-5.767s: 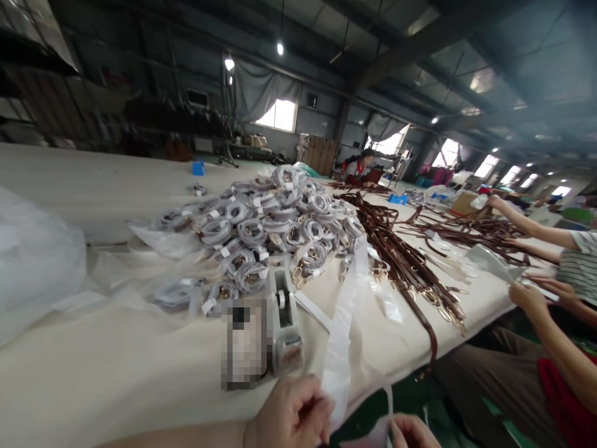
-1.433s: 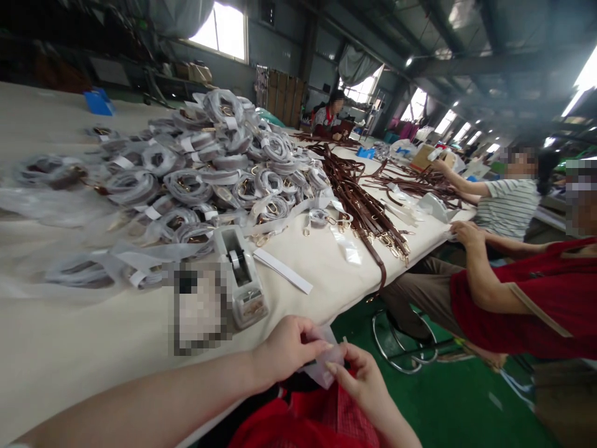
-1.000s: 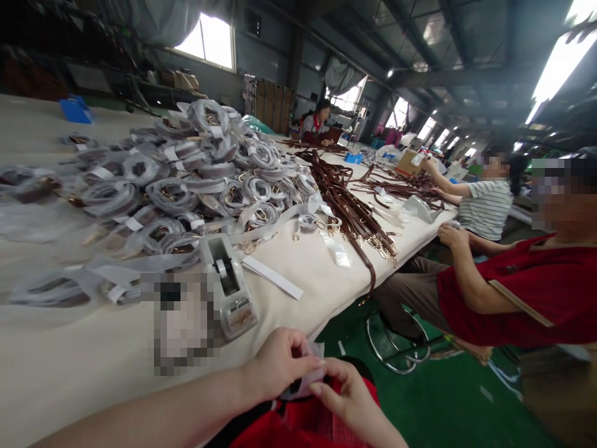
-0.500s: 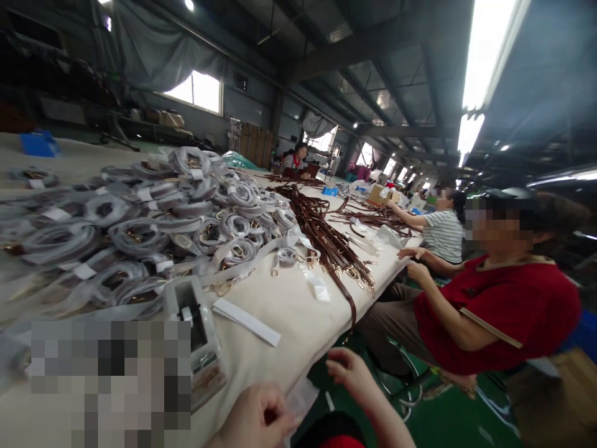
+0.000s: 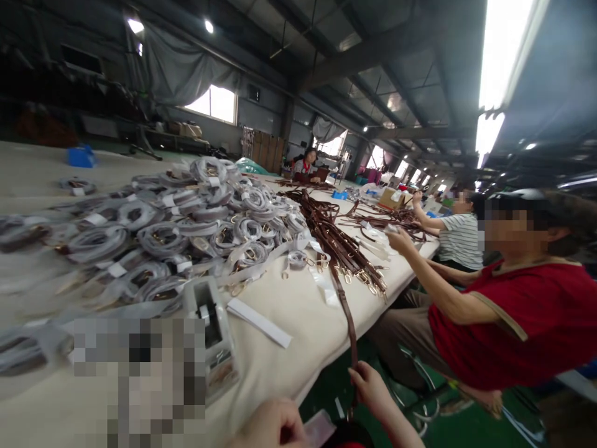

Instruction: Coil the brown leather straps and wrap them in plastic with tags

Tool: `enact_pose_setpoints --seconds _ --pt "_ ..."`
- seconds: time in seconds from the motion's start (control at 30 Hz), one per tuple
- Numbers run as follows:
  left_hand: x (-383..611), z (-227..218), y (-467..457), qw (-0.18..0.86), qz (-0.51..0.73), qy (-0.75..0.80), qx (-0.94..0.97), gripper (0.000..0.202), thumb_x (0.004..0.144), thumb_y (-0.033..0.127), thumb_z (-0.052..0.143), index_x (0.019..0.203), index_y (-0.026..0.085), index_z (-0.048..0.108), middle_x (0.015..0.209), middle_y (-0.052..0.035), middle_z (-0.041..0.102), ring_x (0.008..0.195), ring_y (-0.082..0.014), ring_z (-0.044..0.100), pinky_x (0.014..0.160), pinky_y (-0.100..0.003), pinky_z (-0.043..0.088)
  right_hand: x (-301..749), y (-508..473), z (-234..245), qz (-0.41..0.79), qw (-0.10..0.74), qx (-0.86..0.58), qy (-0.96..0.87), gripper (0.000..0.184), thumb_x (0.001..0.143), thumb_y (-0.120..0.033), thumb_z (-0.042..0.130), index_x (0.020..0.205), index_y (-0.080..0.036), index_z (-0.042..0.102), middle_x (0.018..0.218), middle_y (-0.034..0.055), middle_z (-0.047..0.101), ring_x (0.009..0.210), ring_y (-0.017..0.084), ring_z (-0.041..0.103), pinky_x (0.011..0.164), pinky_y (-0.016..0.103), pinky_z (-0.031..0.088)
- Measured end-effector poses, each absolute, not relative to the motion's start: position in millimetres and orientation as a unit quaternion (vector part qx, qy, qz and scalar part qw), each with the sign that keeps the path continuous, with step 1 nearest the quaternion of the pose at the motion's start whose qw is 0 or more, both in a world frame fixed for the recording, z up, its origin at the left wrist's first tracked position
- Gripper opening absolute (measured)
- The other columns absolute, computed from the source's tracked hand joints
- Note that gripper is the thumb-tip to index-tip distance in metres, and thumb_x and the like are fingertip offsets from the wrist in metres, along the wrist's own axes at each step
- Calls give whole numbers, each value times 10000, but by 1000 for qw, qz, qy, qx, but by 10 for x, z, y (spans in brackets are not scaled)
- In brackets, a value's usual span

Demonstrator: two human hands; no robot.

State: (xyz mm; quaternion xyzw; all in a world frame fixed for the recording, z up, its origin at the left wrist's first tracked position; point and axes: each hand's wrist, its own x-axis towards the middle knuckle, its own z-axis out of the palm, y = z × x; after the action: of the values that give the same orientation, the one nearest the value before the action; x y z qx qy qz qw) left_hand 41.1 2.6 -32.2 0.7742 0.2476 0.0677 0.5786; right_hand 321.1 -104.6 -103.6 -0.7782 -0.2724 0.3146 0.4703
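Observation:
My right hand (image 5: 373, 389) pinches a brown leather strap (image 5: 347, 314) near its end, just off the table's edge. The strap hangs over the edge, its other end lying by a heap of loose brown straps (image 5: 336, 239) with gold clasps. At the bottom of the view my left hand (image 5: 275, 424) is closed on a translucent plastic strip (image 5: 319, 428); its fingertips are partly cut off by the frame. To the left lies a large pile of coiled straps (image 5: 205, 218) in translucent wrapping with white bands.
A grey tape dispenser (image 5: 212, 336) stands near the front of the cloth-covered table (image 5: 268, 367), beside white paper strips (image 5: 259, 322). A co-worker in a red top (image 5: 527, 317) sits close on the right. Other people sit farther along. A blue box (image 5: 81, 155) rests at far left.
My right hand has closed on the strap's hanging end and drawn it down past the edge. The left hand stays low with the plastic. The red-topped co-worker's hands have risen.

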Motion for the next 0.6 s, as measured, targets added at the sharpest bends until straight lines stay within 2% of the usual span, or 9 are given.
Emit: enact_pose_setpoints --seconds 0.1,0.17,0.27,0.33,0.47,0.6 --pt "372 -199 -79 648 39 253 718 195 680 340 641 650 149 672 647 -23 653 562 -138 585 518 -218 411 2730 -1474 -1201 392 438 -766 -261 269 658 -418 728 613 -209 565 489 -39 565 329 115 438 355 227 274" --pt "357 -154 -108 669 23 261 695 215 684 358 655 679 144 684 618 -19 647 557 -143 593 516 -221 422 2413 -1686 -1211 453 420 -741 -265 273 649 -431 752 652 -196 614 543 -12 616 366 131 489 379 234 323" --pt "336 -150 -105 686 25 249 684 203 639 357 722 665 157 694 804 -40 701 696 -153 620 630 -242 469 2042 -1826 -1067 509 429 -695 -273 327 721 -510 718 776 -194 658 701 18 683 527 161 598 520 265 447" --pt "313 -150 -92 741 -13 242 627 264 588 391 783 681 160 695 884 -41 703 770 -163 620 697 -260 475 1871 -1820 -899 525 450 -668 -274 359 785 -550 665 841 -196 660 721 14 681 581 159 604 603 279 468" --pt "280 -105 -79 855 -128 199 460 478 517 507 852 769 143 671 723 -17 664 665 -150 591 676 -280 449 1602 -1711 -558 566 470 -615 -282 400 836 -564 633 829 -166 668 590 6 640 588 163 579 655 292 453" --pt "299 -95 -96 852 -65 223 469 524 527 553 843 771 144 623 728 -16 641 643 -140 559 630 -267 417 1453 -1617 -403 596 453 -578 -326 435 886 -572 572 797 -160 681 618 24 661 645 177 603 726 322 470"
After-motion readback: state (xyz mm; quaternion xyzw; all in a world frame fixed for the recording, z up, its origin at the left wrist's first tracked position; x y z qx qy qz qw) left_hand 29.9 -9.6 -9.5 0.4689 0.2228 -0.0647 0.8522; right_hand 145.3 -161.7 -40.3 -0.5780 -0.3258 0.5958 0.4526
